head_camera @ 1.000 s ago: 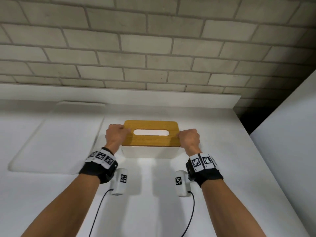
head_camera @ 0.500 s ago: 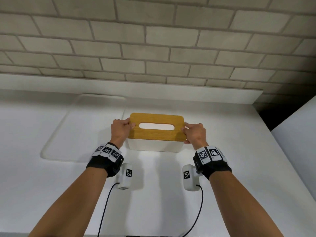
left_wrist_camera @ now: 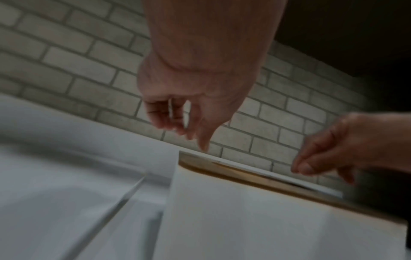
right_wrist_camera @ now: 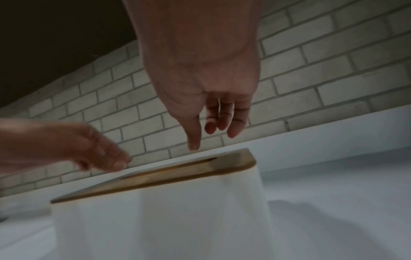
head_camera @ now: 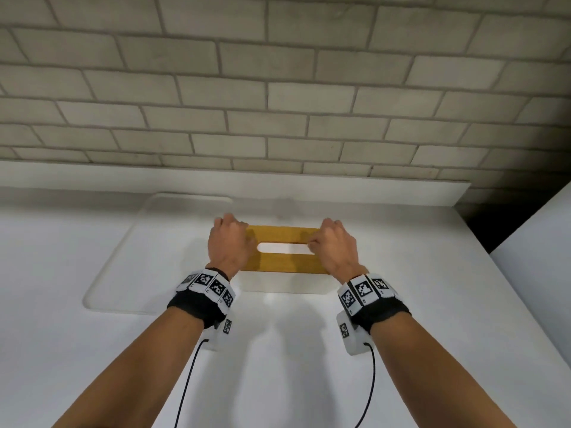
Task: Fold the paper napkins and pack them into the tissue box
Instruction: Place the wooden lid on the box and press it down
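A white tissue box (head_camera: 284, 284) with a wooden lid (head_camera: 284, 263) stands on the white counter; the lid sits flat on the box. White shows through the lid's slot (head_camera: 283, 248), and I cannot tell whether it is napkins. My left hand (head_camera: 230, 242) is over the lid's left end and my right hand (head_camera: 333, 246) over its right end. In the left wrist view the left hand (left_wrist_camera: 189, 128) hangs just above the lid (left_wrist_camera: 255, 174), fingers loosely curled, holding nothing. In the right wrist view the right hand (right_wrist_camera: 211, 124) hangs with relaxed fingers above the lid (right_wrist_camera: 177, 174).
A clear flat board (head_camera: 148, 257) lies on the counter left of the box. A raised white ledge (head_camera: 278, 188) runs along the brick wall behind. A white panel (head_camera: 537, 248) stands at the right, with a dark gap beside it.
Both hands gripped the lid's two ends before. Now they have let go and moved inward over the lid's top, with the lid resting on the box.
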Motion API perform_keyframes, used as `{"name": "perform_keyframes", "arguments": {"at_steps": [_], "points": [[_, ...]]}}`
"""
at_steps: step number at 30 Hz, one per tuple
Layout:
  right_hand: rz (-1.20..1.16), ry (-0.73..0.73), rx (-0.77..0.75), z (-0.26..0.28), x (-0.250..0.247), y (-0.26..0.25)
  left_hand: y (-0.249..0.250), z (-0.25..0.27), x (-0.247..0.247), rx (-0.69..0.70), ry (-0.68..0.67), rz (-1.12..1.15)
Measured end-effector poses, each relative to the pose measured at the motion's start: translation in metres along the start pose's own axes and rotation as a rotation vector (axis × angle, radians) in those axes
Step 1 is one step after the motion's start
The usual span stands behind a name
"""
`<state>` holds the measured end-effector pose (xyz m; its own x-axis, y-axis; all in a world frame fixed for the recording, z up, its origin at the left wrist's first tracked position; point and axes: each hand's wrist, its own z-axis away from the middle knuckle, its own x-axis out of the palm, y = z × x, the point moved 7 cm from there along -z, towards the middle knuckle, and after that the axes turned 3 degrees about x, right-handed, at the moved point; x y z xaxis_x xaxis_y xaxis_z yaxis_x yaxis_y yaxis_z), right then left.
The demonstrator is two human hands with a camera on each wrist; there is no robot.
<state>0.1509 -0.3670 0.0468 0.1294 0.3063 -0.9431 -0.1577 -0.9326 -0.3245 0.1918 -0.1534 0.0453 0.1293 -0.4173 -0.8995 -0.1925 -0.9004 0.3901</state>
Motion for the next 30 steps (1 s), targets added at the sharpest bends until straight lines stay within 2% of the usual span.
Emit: {"name": "perform_keyframes", "arguments": {"at_steps": [1, 3, 5, 10, 14, 19, 21, 26, 30], "points": [[0.017, -0.033, -0.057, -0.004, 0.007, -0.007, 0.011, -0.003, 0.001, 0.119, 0.011, 0.017], [0.053, -0.094, -0.101, -0.012, 0.019, -0.012, 0.029, -0.005, 0.013, 0.341, -0.093, -0.002], [0.072, -0.12, -0.105, -0.016, 0.024, -0.013, 0.036, -0.006, 0.024, 0.444, -0.159, -0.064], [0.12, -0.175, -0.157, -0.018, 0.02, -0.012, 0.037, -0.012, 0.034, 0.481, -0.225, -0.127], [0.178, -0.196, -0.288, -0.018, 0.023, -0.017, 0.034, -0.017, 0.039, 0.51, -0.273, -0.144], [0.189, -0.182, -0.43, -0.016, 0.029, -0.022, 0.037, -0.016, 0.044, 0.633, -0.273, -0.147], [0.138, -0.173, -0.429, -0.016, 0.03, -0.022, 0.038, -0.015, 0.044, 0.683, -0.265, -0.126], [-0.164, -0.114, -0.267, -0.018, 0.028, -0.012, 0.04, -0.009, 0.044, 0.844, -0.202, -0.171], [-0.125, -0.085, -0.27, -0.018, 0.032, -0.014, 0.037, -0.006, 0.049, 0.871, -0.228, -0.247]]}}
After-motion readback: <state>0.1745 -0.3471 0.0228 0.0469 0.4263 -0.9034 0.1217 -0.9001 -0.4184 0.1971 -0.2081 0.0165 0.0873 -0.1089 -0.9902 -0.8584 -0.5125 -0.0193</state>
